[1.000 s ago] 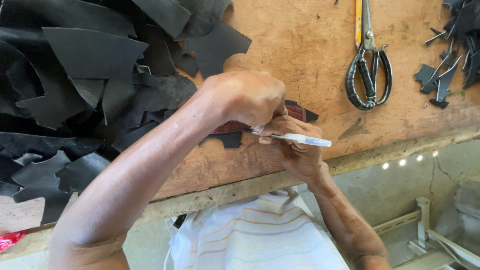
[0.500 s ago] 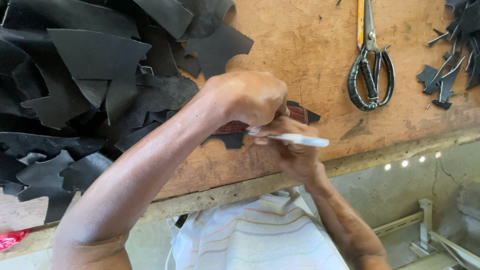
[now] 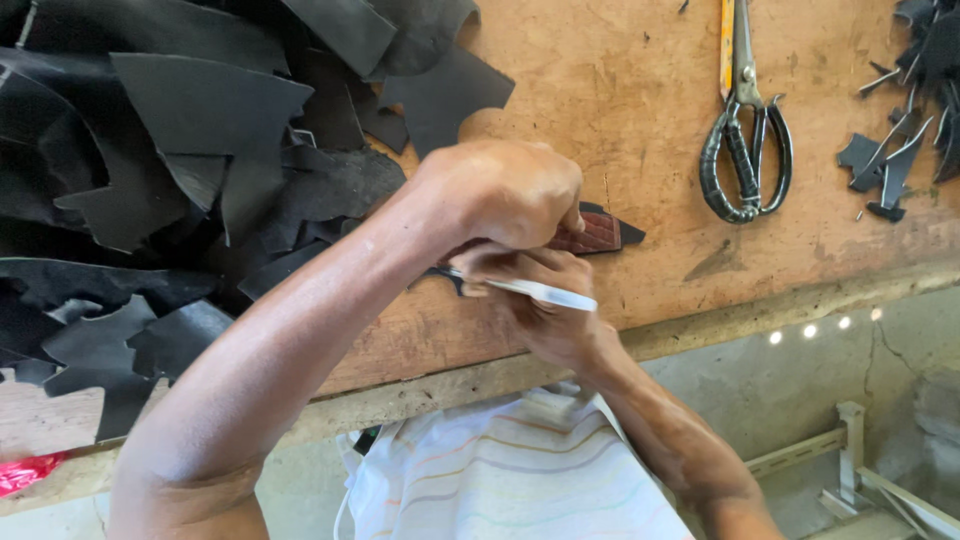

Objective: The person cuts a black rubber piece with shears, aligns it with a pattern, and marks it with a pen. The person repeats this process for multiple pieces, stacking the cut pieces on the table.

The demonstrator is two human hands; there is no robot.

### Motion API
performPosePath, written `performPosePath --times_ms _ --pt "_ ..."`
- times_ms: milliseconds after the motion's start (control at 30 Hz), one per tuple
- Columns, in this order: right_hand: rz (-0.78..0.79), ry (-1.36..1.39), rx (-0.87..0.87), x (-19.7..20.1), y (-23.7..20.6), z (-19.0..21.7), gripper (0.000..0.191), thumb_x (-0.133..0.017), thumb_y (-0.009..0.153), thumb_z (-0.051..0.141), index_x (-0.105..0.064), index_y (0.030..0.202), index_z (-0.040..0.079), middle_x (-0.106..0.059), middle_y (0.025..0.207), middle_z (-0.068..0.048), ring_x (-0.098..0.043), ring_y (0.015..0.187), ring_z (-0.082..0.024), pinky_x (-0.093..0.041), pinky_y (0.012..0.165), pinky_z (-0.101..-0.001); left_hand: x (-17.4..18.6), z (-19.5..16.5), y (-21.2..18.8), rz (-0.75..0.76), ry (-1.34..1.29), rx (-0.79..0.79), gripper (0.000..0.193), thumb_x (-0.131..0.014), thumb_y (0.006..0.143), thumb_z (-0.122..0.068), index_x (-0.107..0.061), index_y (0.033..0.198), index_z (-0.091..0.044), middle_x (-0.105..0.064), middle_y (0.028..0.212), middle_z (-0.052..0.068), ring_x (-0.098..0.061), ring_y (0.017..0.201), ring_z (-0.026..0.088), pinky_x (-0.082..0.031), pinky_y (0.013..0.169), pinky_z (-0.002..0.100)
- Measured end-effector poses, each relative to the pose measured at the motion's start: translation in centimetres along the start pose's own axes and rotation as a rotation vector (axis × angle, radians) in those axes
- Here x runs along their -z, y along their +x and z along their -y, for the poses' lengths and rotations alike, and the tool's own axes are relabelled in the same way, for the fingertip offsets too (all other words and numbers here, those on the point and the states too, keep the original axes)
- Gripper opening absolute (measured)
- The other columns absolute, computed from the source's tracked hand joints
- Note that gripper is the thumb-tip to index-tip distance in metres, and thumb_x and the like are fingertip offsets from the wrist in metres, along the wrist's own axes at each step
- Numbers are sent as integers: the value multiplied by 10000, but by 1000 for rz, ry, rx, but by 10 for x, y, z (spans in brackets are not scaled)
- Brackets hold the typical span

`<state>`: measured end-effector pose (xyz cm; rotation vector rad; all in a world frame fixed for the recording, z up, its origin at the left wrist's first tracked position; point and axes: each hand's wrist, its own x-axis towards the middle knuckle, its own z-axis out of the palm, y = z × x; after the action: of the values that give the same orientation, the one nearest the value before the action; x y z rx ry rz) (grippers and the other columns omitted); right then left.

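Left hand [image 3: 500, 195] hides leather piece [image 3: 598, 232] — scissors [image 3: 745, 150], black scraps [image 3: 200, 160] flank.

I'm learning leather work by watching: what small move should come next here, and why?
Probably draw the white pen a little further along the brown strip: the left hand pins the strip to the workbench, and the right hand holds the pen against it.
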<state>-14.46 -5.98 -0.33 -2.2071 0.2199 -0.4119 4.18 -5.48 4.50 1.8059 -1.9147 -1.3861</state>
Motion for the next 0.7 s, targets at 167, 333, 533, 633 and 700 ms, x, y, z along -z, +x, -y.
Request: performPosePath --times_ms 167,333,533,633,700 --pt "-9 205 -65 3 -1 4 258 -683 929 -91 -675 1121 81 -755 1114 -100 -780 927 -183 -661 806 -301 -2 1 3 57 8 77 377 -604 833 -83 -787 1125 -236 -753 1109 76 -721 1026 286 -566 836 407" --pt "-15 127 -10 -1 2 5 263 -687 916 -102 -697 1120 63 -753 1088 -106 -759 931 -216 -632 831 -320 -3 1 1 18 0 35 407 -620 795 -65 -780 1133 -224 -744 1112 85 -704 1040 297 -568 830 405" --pt "8 150 -27 -2 1 4 243 -696 903 -59 -700 1120 50 -757 1099 -120 -768 958 -218 -637 845 -310 -1 0 -1 1 -3 23 448 -612 785 -44 -769 1149 -252 -743 1109 87 -708 1031 294 -566 826 401" --pt "3 241 -65 3 -4 -3 213 -719 931 -28 -696 1132 36 -759 1103 -118 -777 958 -193 -665 851 -289 -2 0 -2 2 21 33 390 -629 817 -90 -780 1139 -251 -748 1104 81 -702 1033 295 -564 817 408" --pt "-34 271 -89 21 -15 -8 204 -743 908 -6 -692 1100 38 -757 1096 -116 -772 969 -190 -664 856 -287 -2 1 0 27 48 34 393 -623 834 -106 -774 1151 -284 -753 1098 58 -704 1021 290 -564 804 418"
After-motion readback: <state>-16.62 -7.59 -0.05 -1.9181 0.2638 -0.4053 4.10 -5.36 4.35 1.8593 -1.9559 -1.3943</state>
